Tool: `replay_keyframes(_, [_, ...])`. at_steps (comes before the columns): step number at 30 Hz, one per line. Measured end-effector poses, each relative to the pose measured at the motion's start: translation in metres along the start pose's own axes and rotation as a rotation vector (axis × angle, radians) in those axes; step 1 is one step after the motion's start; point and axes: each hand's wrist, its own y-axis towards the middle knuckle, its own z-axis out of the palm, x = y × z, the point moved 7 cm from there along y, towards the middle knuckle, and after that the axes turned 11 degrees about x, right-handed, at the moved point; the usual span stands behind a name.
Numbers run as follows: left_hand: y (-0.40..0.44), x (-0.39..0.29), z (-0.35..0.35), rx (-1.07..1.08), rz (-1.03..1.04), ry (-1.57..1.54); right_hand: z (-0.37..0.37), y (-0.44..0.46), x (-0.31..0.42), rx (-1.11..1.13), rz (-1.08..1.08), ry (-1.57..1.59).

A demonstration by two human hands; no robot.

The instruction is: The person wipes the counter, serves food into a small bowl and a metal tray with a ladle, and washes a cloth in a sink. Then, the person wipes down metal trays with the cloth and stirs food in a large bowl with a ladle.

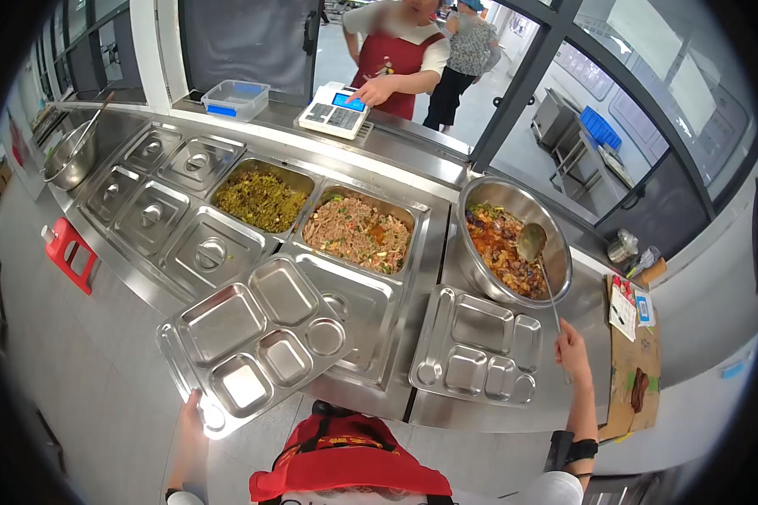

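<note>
My left hand (195, 414) grips the lower left corner of a steel compartment tray (271, 338), tilted over the lidded pans; its compartments hold no food. In my right hand (572, 350) is the handle of a ladle (532, 242). The ladle's bowl rests in the reddish-brown stew (501, 252) inside a large round steel bowl (562, 268). Just below that bowl, a second compartment tray (484, 337) lies flat on the counter, with no food in it. Two open pans hold chopped green vegetables (262, 200) and a pale minced or shredded dish (360, 232).
Lidded steel pans (198, 164) fill the counter's left side, beyond them a steel mixing bowl (72, 156). Across the counter, a person in a red apron (396, 71) touches a scale-like machine (335, 111). A clear plastic box (236, 98) and a red stool (69, 255) are also there.
</note>
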Motion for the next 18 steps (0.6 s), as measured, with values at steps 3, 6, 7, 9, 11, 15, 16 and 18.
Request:
replay_keyframes(3, [-0.004,-0.005,0.024,0.017,-0.020,-0.026,0.026,0.000,-0.016,0.050,0.127,0.457])
replay_keyframes(6, [-0.002,-0.004,0.023,-0.012,-0.026,0.045,0.037,0.006,-0.032,0.135,0.113,0.853])
replay_keyframes(7, [-0.004,-0.006,0.026,-0.027,-0.036,0.051,0.039,0.007,-0.031,0.159,0.097,0.921])
replay_keyframes(9, [-0.006,-0.008,0.036,-0.050,-0.061,0.062,0.042,0.006,-0.023,0.201,0.066,1.055])
replay_keyframes(11, [0.001,0.005,0.031,-0.024,-0.070,-0.002,0.044,0.002,-0.008,0.117,0.054,1.268])
replay_keyframes(15, [-0.001,0.011,0.032,-0.080,-0.078,-0.013,0.058,-0.001,-0.009,0.297,0.063,1.440])
replay_keyframes(16, [0.002,0.016,0.032,-0.115,-0.072,-0.012,0.058,0.000,-0.017,0.324,0.052,1.408])
replay_keyframes(18, [0.008,0.018,0.037,-0.020,-0.032,-0.040,0.059,0.001,-0.033,0.373,0.034,1.336])
